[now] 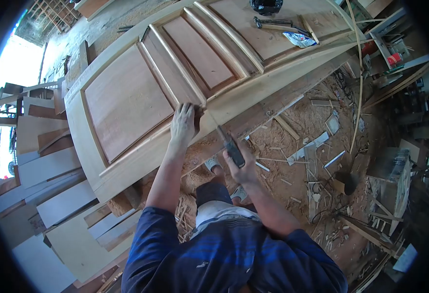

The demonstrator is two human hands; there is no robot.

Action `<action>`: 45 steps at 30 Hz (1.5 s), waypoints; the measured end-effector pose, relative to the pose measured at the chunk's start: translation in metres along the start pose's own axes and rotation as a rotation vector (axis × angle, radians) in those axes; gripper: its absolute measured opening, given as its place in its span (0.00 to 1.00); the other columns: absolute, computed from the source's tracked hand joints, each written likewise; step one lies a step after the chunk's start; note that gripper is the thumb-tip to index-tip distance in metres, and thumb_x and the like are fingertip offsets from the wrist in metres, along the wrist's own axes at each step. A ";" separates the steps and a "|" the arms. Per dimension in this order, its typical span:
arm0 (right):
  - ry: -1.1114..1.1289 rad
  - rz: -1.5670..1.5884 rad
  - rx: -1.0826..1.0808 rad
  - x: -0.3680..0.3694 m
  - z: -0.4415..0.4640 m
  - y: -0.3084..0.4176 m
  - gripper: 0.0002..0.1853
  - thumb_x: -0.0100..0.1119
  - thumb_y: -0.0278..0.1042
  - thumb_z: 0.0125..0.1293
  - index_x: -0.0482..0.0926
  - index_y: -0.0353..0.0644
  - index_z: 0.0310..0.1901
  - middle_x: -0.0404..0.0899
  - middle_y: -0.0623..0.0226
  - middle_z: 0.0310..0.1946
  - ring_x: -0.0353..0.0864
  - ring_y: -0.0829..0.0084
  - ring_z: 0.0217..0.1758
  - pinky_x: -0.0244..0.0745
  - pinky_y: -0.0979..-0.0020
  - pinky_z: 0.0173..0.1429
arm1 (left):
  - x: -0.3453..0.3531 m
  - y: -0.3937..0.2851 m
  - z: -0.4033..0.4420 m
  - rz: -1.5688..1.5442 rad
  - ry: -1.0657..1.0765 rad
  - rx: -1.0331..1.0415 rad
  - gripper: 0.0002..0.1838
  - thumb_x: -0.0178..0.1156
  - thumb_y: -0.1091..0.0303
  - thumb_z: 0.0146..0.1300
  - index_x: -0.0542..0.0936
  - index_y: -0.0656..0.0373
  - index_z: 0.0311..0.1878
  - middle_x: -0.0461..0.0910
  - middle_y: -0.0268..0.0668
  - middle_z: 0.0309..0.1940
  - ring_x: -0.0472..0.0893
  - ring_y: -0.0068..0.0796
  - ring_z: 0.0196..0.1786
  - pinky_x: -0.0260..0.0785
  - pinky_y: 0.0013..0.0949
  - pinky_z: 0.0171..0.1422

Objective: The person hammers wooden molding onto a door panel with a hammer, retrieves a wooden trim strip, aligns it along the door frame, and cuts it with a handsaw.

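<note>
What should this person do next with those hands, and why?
Perhaps ease the left hand slightly aside before any stroke: the right hand grasps a dark-handled tool whose narrow end points at the edge of the panelled woodwork, close beside those left fingers.

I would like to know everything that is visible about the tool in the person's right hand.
The tool has a dark, blocky handle and a thin, lighter front part, perhaps metal; its exact type is unclear. The right hand grips the handle. It slants up and leftward in the view, its tip near the paneled wooden piece; contact cannot be told.
</note>
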State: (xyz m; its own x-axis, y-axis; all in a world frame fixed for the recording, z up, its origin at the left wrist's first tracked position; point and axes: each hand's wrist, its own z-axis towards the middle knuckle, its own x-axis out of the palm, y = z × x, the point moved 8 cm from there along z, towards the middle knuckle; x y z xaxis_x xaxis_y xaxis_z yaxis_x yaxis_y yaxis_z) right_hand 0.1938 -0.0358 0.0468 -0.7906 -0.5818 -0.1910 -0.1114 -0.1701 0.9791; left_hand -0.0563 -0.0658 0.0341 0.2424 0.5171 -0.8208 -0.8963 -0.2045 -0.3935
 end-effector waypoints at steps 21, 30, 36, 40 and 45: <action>0.104 0.009 0.187 -0.001 0.042 -0.024 0.34 0.72 0.42 0.76 0.77 0.33 0.77 0.91 0.45 0.58 0.94 0.60 0.61 0.84 0.63 0.65 | 0.053 0.091 0.028 0.252 0.049 -0.746 0.43 0.65 0.49 0.74 0.65 0.52 0.88 0.61 0.51 0.89 0.57 0.55 0.91 0.45 0.63 0.94; 0.063 -0.022 0.213 -0.065 -0.066 -0.011 0.32 0.72 0.38 0.77 0.76 0.33 0.77 0.89 0.44 0.61 0.92 0.60 0.65 0.84 0.62 0.67 | 0.048 0.080 0.031 0.289 0.070 -0.789 0.42 0.58 0.53 0.73 0.65 0.55 0.88 0.57 0.53 0.90 0.55 0.54 0.92 0.41 0.63 0.95; 0.126 -0.012 0.261 -0.012 0.033 -0.023 0.33 0.73 0.40 0.76 0.77 0.34 0.77 0.90 0.46 0.60 0.92 0.63 0.64 0.84 0.62 0.65 | 0.048 0.078 0.029 0.291 0.059 -0.718 0.42 0.59 0.51 0.72 0.65 0.55 0.87 0.60 0.52 0.89 0.56 0.54 0.92 0.41 0.63 0.95; 0.106 0.071 0.283 -0.008 0.031 -0.023 0.32 0.73 0.41 0.76 0.77 0.35 0.76 0.91 0.48 0.58 0.93 0.58 0.61 0.84 0.62 0.65 | 0.044 0.078 0.028 0.264 0.077 -0.794 0.43 0.57 0.52 0.72 0.64 0.56 0.88 0.59 0.53 0.89 0.54 0.54 0.92 0.40 0.63 0.96; 0.131 -0.116 0.225 -0.074 -0.078 -0.051 0.33 0.72 0.38 0.76 0.76 0.34 0.78 0.87 0.45 0.66 0.89 0.57 0.70 0.82 0.61 0.71 | 0.050 0.082 0.031 0.319 0.056 -0.801 0.45 0.57 0.52 0.71 0.61 0.58 0.89 0.61 0.54 0.88 0.57 0.56 0.91 0.42 0.61 0.95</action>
State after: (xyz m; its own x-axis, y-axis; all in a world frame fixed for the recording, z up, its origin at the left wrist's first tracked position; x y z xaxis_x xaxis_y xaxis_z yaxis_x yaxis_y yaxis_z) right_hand 0.3045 -0.0462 0.0060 -0.6817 -0.6692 -0.2958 -0.3389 -0.0696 0.9383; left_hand -0.1290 -0.0305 -0.0263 0.0603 0.2978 -0.9527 -0.3979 -0.8682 -0.2965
